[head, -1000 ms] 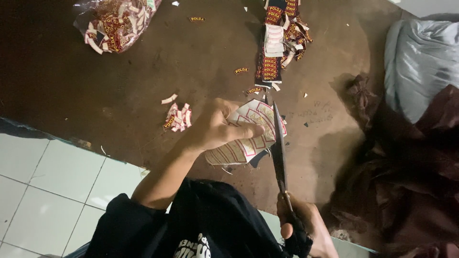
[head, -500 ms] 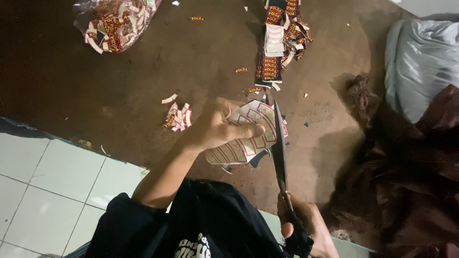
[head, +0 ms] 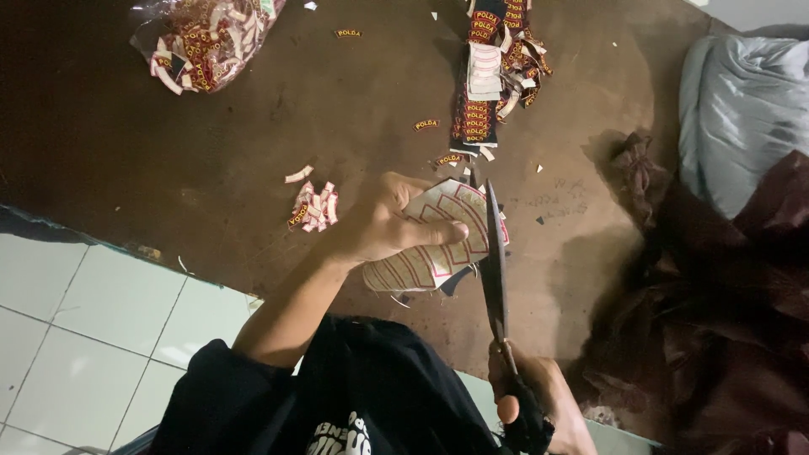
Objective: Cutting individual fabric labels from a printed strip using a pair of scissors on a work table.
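Far up and to the left of the left hand sat a clear plastic bag (head: 206, 42) stuffed with cut dark-red patches, lying open on the brown floor (head: 126, 152). Closer in, just left of that hand, was a little heap of cut patches (head: 313, 207). The left hand (head: 383, 223) was pinching a sheet of uncut white patches (head: 434, 244) with red outlines, thumb pressed flat on top and fingers curled underneath, holding it up off the floor. The scissors (head: 495, 253) ran right along the sheet's right edge, blades close together and touching it. The right hand (head: 535, 400) was down low, wrapped tight around the dark handles. Above both hands lay a long stack of finished patches (head: 489, 76), and off to the right of the right hand was some crumpled dark cloth (head: 716, 320) with a grey bundle (head: 733, 109) above it.
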